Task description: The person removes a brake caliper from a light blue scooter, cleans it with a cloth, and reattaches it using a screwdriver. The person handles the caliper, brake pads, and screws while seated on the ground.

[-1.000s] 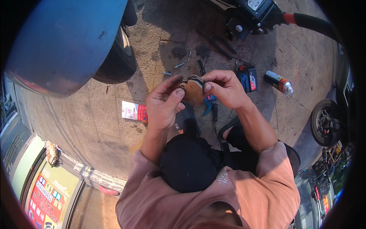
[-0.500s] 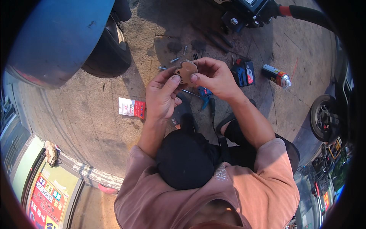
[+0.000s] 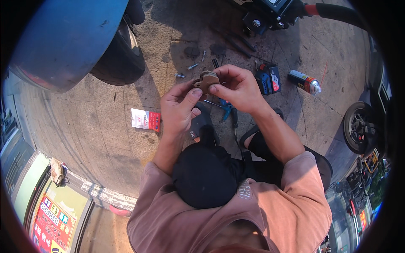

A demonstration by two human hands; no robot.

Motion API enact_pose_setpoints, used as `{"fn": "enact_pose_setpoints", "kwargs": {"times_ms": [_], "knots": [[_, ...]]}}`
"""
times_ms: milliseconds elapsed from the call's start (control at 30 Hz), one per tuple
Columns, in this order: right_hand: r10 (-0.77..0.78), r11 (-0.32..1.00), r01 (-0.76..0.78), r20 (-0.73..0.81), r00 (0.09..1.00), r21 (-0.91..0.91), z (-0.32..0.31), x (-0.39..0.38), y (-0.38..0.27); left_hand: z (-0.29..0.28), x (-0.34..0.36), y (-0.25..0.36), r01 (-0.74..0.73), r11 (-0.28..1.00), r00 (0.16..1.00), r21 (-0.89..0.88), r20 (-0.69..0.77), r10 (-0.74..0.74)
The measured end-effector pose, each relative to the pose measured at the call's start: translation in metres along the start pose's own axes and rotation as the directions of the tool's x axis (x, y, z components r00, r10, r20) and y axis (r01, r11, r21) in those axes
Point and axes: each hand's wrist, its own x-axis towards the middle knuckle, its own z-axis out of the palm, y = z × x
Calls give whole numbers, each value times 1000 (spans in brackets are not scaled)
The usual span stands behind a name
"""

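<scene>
Between both hands I hold a stack of tan brake pads [image 3: 206, 81] above the paving, edges tilted up. My left hand [image 3: 179, 105] grips their lower left end, thumb in front and fingers partly behind. My right hand [image 3: 237, 88] pinches their right side with thumb and fingers. Beneath and around them lie several silver bolts [image 3: 192, 66], a blue power tool [image 3: 226, 110] partly hidden by my hands, and, to the right, a blue battery tool [image 3: 268, 80].
A blue vehicle panel [image 3: 63, 38] with a tire [image 3: 118, 63] fills the upper left. Pliers [image 3: 236, 42], a spray can [image 3: 303, 82] and a red-white packet [image 3: 144, 119] lie on the paving [image 3: 101, 135]. A black assembly [image 3: 270, 17] is overhead; a parked wheel [image 3: 357, 128] stands right.
Both hands and the pads have moved upward compared with a second ago. Since half a second ago the pads have tilted, showing more of their edges.
</scene>
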Motion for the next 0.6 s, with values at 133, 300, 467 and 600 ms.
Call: {"fn": "enact_pose_setpoints", "kwargs": {"times_ms": [133,300,467,600], "knots": [[-125,991,127,46,991,-32,-2,-5,-10,1,-7,5,-273,928,962,252,94,258],[-626,617,723,362,691,-312,-9,5,-27,2,-3,23,-767,494,640,408,446,625],[-646,516,788,451,616,-336,-6,2,-41,0,-9,39,-814,369,577,449,546,608],[-620,551,754,429,657,-358,-3,2,-39,1,-6,41,-823,387,568,416,567,597]]}}
